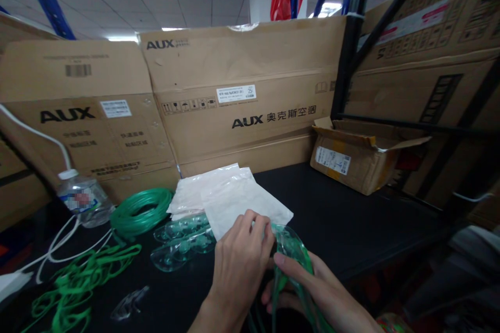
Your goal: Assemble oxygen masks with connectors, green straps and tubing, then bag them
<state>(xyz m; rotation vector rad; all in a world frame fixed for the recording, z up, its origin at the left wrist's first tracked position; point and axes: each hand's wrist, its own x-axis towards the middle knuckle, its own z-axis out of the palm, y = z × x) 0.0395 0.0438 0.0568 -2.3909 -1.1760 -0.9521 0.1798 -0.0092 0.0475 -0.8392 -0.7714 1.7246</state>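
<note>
At the near edge of the black worktop [351, 229], a person's left hand [238, 263] pinches the lower edge of a white paper pouch [242, 203], fingers [255, 229] closed on it, while the right hand [312, 286] curls its fingers around a clear green-tinted mask [291, 247] with green tubing, thumb pressed on top just beside the pouch. Toward the worktop's left side lie more clear masks [182, 242], a coil of green tubing [140, 210], loose green straps [74, 286] and a water bottle [82, 197]; cardboard boxes [242, 93] line the far edge.
</note>
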